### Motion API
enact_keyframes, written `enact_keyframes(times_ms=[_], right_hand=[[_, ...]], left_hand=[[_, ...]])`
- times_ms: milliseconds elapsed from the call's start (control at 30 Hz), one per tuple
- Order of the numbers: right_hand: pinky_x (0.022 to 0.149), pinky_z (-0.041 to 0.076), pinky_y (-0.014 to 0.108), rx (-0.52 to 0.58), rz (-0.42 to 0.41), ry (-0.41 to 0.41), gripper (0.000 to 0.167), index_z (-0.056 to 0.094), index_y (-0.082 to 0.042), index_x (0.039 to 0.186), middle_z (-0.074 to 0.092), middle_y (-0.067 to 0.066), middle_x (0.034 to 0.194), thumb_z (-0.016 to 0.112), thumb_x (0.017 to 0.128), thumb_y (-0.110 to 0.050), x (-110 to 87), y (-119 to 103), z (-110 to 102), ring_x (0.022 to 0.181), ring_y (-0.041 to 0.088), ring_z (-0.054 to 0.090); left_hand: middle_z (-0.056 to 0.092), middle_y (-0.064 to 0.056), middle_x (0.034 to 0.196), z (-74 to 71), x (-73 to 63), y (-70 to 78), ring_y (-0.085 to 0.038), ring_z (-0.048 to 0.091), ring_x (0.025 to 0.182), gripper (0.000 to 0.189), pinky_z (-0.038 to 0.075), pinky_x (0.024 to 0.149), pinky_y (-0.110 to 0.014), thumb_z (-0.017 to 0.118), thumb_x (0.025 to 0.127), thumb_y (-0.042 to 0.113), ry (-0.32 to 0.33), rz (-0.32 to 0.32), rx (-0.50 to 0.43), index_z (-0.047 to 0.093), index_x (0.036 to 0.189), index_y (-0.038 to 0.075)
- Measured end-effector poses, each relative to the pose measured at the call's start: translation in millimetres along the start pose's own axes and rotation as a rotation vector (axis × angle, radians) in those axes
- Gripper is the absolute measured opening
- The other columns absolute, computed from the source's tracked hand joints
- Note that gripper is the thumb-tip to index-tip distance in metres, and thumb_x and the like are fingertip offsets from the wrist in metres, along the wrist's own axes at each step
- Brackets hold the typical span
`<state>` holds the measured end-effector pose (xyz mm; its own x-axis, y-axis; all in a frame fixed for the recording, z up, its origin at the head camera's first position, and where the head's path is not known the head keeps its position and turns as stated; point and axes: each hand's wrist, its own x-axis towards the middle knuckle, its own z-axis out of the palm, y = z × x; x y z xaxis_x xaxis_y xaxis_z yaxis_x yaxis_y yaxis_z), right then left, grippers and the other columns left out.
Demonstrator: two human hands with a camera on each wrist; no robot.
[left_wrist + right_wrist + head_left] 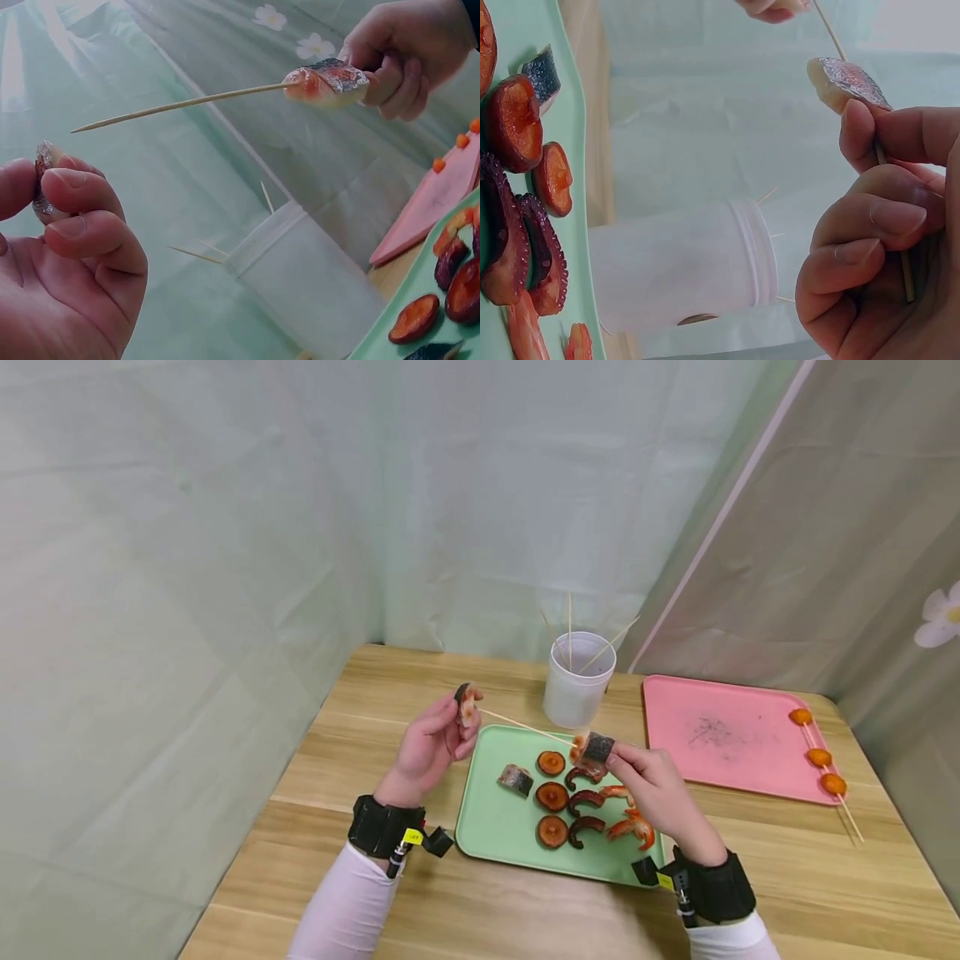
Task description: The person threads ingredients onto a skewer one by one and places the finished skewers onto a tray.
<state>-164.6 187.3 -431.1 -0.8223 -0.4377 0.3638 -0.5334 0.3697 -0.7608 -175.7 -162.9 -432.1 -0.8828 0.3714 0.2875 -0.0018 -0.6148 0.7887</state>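
My left hand (429, 750) pinches a piece of fish (466, 707) with dark silvery skin between thumb and fingers. My right hand (654, 789) grips the lower end of a bamboo skewer (528, 727), which carries another piece of fish (847, 81) just above the fingertips. Pointing left, the bare tip of the skewer (180, 105) stands a short way from the left hand's fish in the left wrist view. Below, a third piece of fish (516, 779) lies on the green tray (480, 852), beside several mushroom caps (552, 797), octopus tentacles (586, 802) and shrimp (637, 829).
Behind the green tray stands a white bucket (573, 697) with several skewers leaning in it. On the right, a pink tray (720, 752) bears a skewer with orange balls (819, 757), its end past the tray's edge. Curtains (525, 510) enclose the wooden table (322, 827).
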Motion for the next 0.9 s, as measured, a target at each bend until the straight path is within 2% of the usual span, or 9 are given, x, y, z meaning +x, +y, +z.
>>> enact_keyframes(times_ms=[200,533,633,700,767,900], right_hand=[[0.05,0.034,0.022,0.004,-0.015,-0.007,0.026,0.071,-0.013,0.093,0.041,-0.014,0.065,0.055,0.109,-0.001,-0.7,-1.5,1.4,0.051,0.001,0.036],[0.05,0.033,0.022,-0.012,-0.038,0.0,0.031,0.065,-0.021,0.088,0.04,-0.015,0.064,0.055,0.109,0.0,0.3,-2.9,1.0,0.05,0.002,0.036],[0.05,0.034,0.023,-0.01,-0.033,-0.01,0.029,0.067,-0.018,0.09,0.04,-0.014,0.065,0.055,0.109,-0.001,1.5,-2.5,0.3,0.05,0.002,0.037],[0.051,0.034,0.023,-0.011,-0.026,-0.016,0.028,0.068,-0.016,0.09,0.041,-0.014,0.065,0.055,0.11,-0.001,2.0,-2.8,-0.2,0.051,0.002,0.037],[0.051,0.034,0.024,-0.013,-0.016,-0.02,0.026,0.07,-0.012,0.091,0.042,-0.014,0.066,0.055,0.109,-0.002,1.6,-3.3,-1.1,0.052,0.002,0.037],[0.051,0.034,0.024,-0.027,-0.009,-0.034,0.027,0.068,-0.015,0.089,0.041,-0.015,0.065,0.056,0.109,-0.002,0.5,-3.9,-3.0,0.052,0.002,0.036]], left_hand=[[0.056,0.0,0.084,0.4,-2.3,1.3,-0.011,0.043,0.058,0.036,0.032,0.053,-0.023,0.028,0.118,0.02,-0.011,-0.011,-0.044,0.059,0.132,0.009],[0.061,0.0,0.085,1.9,-0.4,1.5,-0.008,0.05,0.061,0.035,0.037,0.053,-0.021,0.032,0.118,0.02,-0.07,-0.013,0.033,0.057,0.137,0.006],[0.062,0.001,0.085,2.5,-0.5,2.9,-0.008,0.05,0.061,0.033,0.037,0.052,-0.02,0.037,0.117,0.022,-0.041,-0.029,0.072,0.059,0.137,0.008],[0.061,0.001,0.085,2.6,-0.7,3.8,-0.008,0.048,0.061,0.031,0.037,0.052,-0.02,0.042,0.116,0.024,0.002,-0.045,0.116,0.06,0.137,0.01],[0.06,0.0,0.085,2.6,-1.0,4.5,-0.009,0.048,0.061,0.03,0.036,0.052,-0.021,0.047,0.114,0.025,0.058,-0.058,0.183,0.062,0.136,0.011],[0.059,0.001,0.082,3.2,-1.9,5.7,-0.009,0.05,0.062,0.023,0.037,0.054,-0.022,0.054,0.11,0.018,0.147,-0.053,0.359,0.062,0.131,0.011]])
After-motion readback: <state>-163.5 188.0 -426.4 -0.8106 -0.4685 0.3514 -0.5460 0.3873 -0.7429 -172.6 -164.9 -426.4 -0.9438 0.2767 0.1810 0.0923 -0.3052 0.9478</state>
